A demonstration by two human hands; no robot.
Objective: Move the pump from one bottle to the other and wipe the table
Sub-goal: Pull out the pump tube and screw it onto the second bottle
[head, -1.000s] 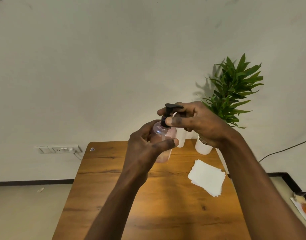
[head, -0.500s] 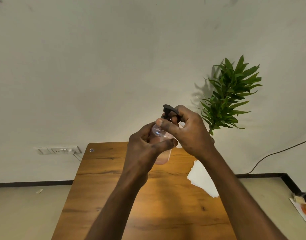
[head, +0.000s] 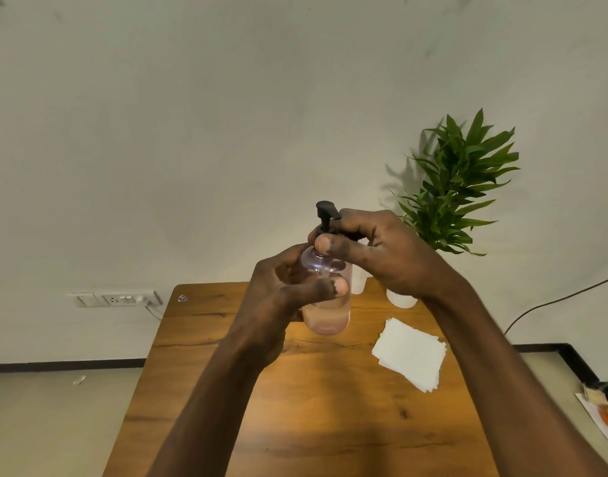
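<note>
Since half a second ago the right hand (head: 388, 256) has drawn back toward the right, uncovering the white second bottle (head: 358, 280) and the white plant pot (head: 401, 299) behind it; the black pump (head: 326, 215) now stands clear above the fingers. Left hand (head: 288, 287) is closed around the body of the clear bottle (head: 326, 304), thumb across its front, holding it upright and lifted off the tabletop (head: 295, 407). Pink liquid fills the lower part of the bottle. Right hand is closed on the pump collar at the bottle neck, thumb and fingers pinching it; whether the pump is unscrewed cannot be told. A stack of white paper napkins (head: 409, 352) lies flat near the right edge of the tabletop, apart from both hands. The second bottle and the pot with its green plant (head: 457, 187) stand at the far edge, against the wall. Centre and near parts of the wooden surface are open, as is the left half up to its left edge. A wall socket (head: 116, 299) sits left of the far corner.
</note>
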